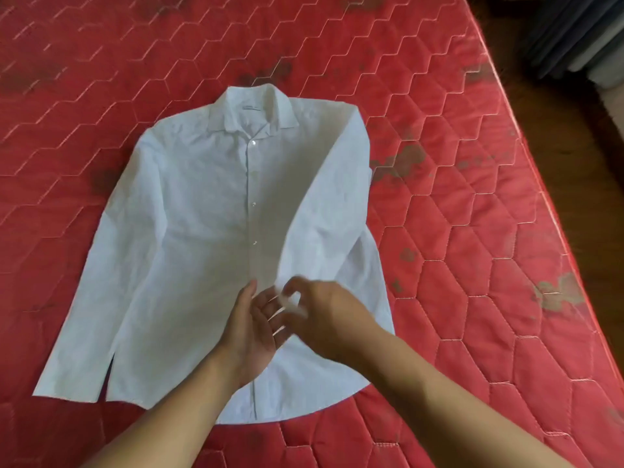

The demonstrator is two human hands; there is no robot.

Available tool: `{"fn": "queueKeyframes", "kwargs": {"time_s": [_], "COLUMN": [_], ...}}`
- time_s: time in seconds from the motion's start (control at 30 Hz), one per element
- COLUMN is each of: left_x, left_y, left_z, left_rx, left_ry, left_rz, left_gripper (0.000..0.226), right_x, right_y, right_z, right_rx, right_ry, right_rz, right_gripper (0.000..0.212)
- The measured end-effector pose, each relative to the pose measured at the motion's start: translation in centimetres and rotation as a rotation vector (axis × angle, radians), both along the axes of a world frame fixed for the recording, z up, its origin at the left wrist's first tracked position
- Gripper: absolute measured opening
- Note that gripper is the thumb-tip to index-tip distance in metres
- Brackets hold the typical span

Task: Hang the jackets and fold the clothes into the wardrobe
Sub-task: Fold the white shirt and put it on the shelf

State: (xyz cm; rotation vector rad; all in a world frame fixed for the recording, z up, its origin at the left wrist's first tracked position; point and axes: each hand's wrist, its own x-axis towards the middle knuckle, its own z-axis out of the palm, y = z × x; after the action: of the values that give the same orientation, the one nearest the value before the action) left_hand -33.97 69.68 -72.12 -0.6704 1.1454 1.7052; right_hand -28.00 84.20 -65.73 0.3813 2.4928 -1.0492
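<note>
Directly below the head camera, a white shirt (202, 231) lies flat and face up on a red quilted mattress (472, 231). Its collar (250, 113) points away from the person and its curved hem is nearest to them. The front is closed, with a row of small buttons (251, 204) running down the middle.

The folded sleeve (331, 197), on the right side of the view, is laid slantwise over the shirt's chest, so that its cuff (292, 300) ends near the button line, low on the front. The other sleeve (101, 282) lies straight along the shirt's left edge, with its end at the lower left.

Both bare forearms reach in from the bottom edge and meet over the lower front of the shirt. The right hand (327, 319), slightly blurred, has its fingers curled and pinches the cuff between thumb and fingertips. The left hand (251, 332) is beside it with palm turned inward and fingers straight; the fingers lie against the cuff area, partly hidden by the right hand.

The mattress shows dull grey worn patches (557, 293) toward its right edge. Beyond that edge, dark blurred shapes (567, 35) stand at the upper right, too unclear to name.
</note>
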Motion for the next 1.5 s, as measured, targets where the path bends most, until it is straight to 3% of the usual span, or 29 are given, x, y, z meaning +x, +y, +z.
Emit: {"fn": "queueKeyframes", "kwargs": {"time_s": [0.1, 0.2, 0.3, 0.43, 0.5, 0.6, 0.63, 0.8, 0.87, 0.97, 1.1, 1.2, 1.23, 1.33, 1.5], "left_x": [-0.2, 0.5, 1.3, 2.5, 3.1, 3.6, 3.7, 3.2, 2.2, -0.7, -5.2, -7.3, -7.8, -8.1, -7.4], "left_y": [-2.3, -2.7, -3.3, -4.4, -5.1, -5.9, -6.2, -7.2, -7.3, -6.5, -3.1, -0.2, 0.5, 0.8, 0.0], "left_z": [-1.3, -3.0, -4.3, -5.0, -5.1, -5.2, -5.4, -5.9, -5.6, -5.0, -5.7, -8.0, -8.8, -11.5, -13.5], "left_rx": [-0.093, -0.336, -0.502, -0.478, -0.432, -0.423, -0.444, -0.511, -0.549, -0.703, -0.798, -0.943, -0.986, -1.041, -1.058], "left_ry": [0.005, 0.186, 0.274, 0.273, 0.243, 0.240, 0.257, 0.407, 0.475, 0.676, 1.094, 1.646, 1.727, 1.770, 1.889], "left_rz": [-0.166, -0.281, -0.369, -0.401, -0.409, -0.500, -0.552, -1.017, -1.230, -1.316, -1.002, -1.033, -1.112, -1.331, -1.235], "left_gripper": [0.064, 0.030, 0.023, 0.025, 0.025, 0.024, 0.023, 0.009, 0.027, 0.042, 0.022, 0.055, 0.065, 0.078, 0.073], "right_x": [0.8, 2.5, 3.2, 1.1, 0.1, 0.6, 1.0, 2.5, 2.2, 0.2, -5.2, -9.4, -10.6, -13.3, -15.7], "right_y": [-2.2, -1.7, -0.1, 2.5, 2.9, 2.2, 1.9, 1.3, 1.8, 3.7, 7.5, 10.2, 11.0, 13.2, 16.9], "right_z": [-3.9, -8.2, -10.7, -11.1, -10.9, -10.9, -11.0, -12.0, -11.9, -11.5, -12.0, -12.0, -12.0, -11.7, -11.1], "right_rx": [-0.011, 0.079, -0.189, -0.733, -0.840, -0.761, -0.716, -0.525, -0.553, -0.617, -0.681, -0.680, -0.688, -0.786, -0.982], "right_ry": [-0.152, -0.174, -0.154, -0.126, -0.235, -0.333, -0.331, -0.354, -0.360, -0.242, -0.029, 0.148, 0.187, 0.196, 0.228], "right_rz": [-0.020, -0.243, -0.650, -1.058, -1.040, -0.892, -0.869, -0.820, -0.846, -0.947, -1.087, -1.156, -1.161, -1.178, -1.284], "right_gripper": [0.045, 0.031, 0.019, 0.026, 0.021, 0.003, 0.008, 0.013, 0.011, 0.005, 0.029, 0.057, 0.061, 0.063, 0.026]}}
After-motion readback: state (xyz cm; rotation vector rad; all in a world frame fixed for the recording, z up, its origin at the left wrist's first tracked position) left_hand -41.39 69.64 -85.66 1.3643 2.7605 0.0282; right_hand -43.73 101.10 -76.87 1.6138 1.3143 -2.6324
